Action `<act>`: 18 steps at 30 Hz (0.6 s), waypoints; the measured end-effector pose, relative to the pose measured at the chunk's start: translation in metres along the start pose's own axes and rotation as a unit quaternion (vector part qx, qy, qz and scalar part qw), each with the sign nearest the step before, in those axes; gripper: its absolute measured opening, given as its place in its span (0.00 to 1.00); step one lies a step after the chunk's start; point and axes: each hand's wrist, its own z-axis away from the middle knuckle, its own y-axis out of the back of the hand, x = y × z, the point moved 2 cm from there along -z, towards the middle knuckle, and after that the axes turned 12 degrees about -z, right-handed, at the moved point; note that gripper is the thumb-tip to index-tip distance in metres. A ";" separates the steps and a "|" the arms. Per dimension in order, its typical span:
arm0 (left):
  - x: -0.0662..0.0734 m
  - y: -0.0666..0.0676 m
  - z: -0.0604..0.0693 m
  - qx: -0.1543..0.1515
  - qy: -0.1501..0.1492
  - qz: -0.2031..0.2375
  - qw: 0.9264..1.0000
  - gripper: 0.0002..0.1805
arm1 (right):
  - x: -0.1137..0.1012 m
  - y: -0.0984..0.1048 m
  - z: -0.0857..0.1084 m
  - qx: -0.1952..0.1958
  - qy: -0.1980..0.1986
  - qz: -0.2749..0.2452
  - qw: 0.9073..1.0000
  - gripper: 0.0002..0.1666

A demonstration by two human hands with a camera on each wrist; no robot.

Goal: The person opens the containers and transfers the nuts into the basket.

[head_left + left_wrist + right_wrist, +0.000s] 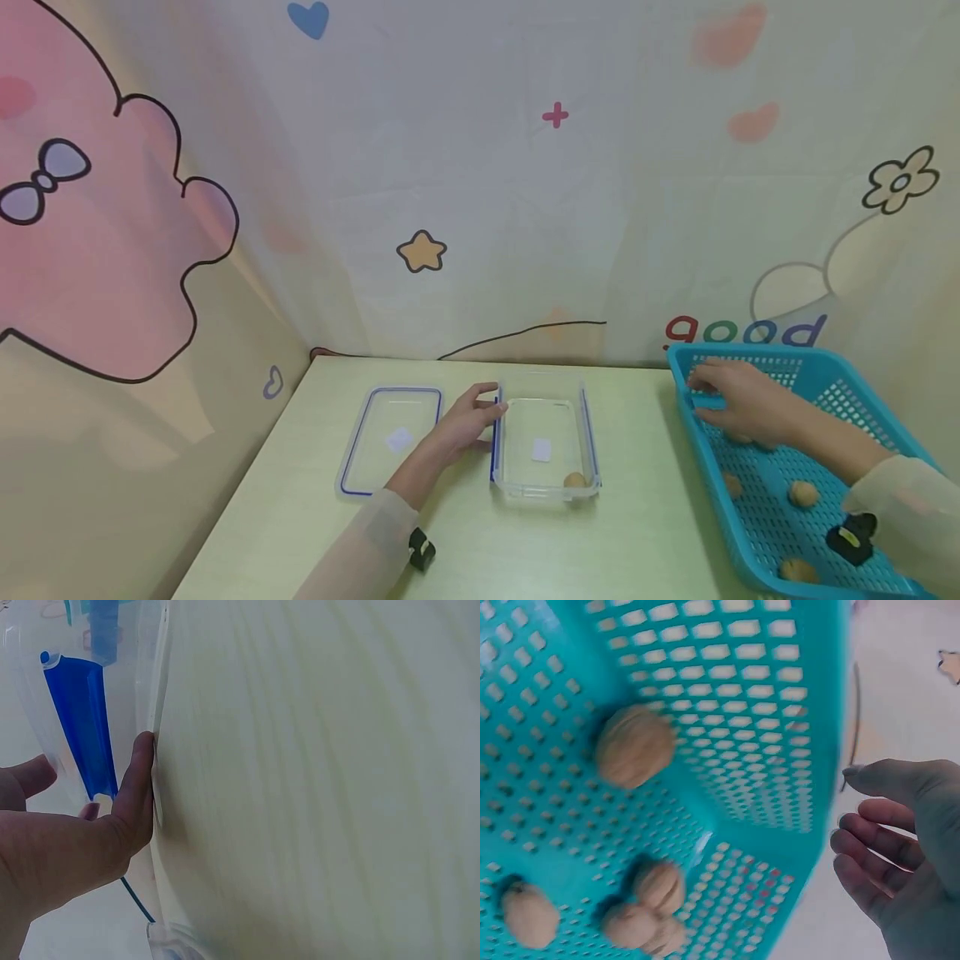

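Observation:
A clear rectangular container (590, 433) with blue clips stands on the table, one walnut (575, 481) in its near right corner. My left hand (467, 421) rests against the container's left side, fingers extended; the left wrist view shows this hand (82, 840) beside a hanging blue clip (81, 724). My right hand (750, 402) is over the far left part of a turquoise basket (723, 500). In the right wrist view, the right hand (896, 840) has loosely bent fingers with nothing between them, near the basket wall. Several walnuts (635, 746) lie in the basket.
A clear lid (360, 442) with a blue seal lies flat to the left of the container. Behind the table (637, 542) hangs a printed cloth (487, 167), close to its far edge. The basket stands at the table's right side.

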 end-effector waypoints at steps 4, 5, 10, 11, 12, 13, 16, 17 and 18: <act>0.001 0.000 0.000 0.000 -0.001 -0.002 1.000 0.33 | -0.025 0.001 -0.006 0.008 0.025 -0.009 1.000 0.19; 0.001 0.000 0.000 0.000 -0.001 -0.003 1.000 0.33 | -0.032 -0.001 -0.009 0.006 0.030 -0.012 0.999 0.19; 0.001 0.000 0.000 -0.001 -0.001 -0.005 1.000 0.33 | -0.063 -0.015 -0.021 -0.020 0.057 -0.024 0.998 0.21; 0.002 0.000 0.000 -0.001 -0.003 -0.007 1.000 0.33 | -0.068 -0.018 -0.024 -0.026 0.060 -0.026 0.998 0.22; 0.002 0.000 0.000 -0.002 -0.003 -0.006 1.000 0.33 | -0.073 -0.021 -0.026 -0.031 0.064 -0.027 0.997 0.22; 0.001 0.000 0.000 -0.002 -0.004 -0.006 1.000 0.33 | -0.078 -0.024 -0.029 -0.036 0.067 -0.028 0.997 0.22; 0.001 0.000 0.000 -0.002 -0.002 -0.002 1.000 0.33 | -0.088 -0.034 -0.037 -0.052 0.081 -0.026 0.995 0.22; 0.001 0.000 0.000 -0.002 -0.001 0.000 1.000 0.33 | -0.091 -0.037 -0.040 -0.058 0.086 -0.025 0.994 0.22; 0.001 0.000 0.001 -0.002 0.000 0.001 1.000 0.33 | -0.093 -0.041 -0.044 -0.064 0.093 -0.023 0.993 0.22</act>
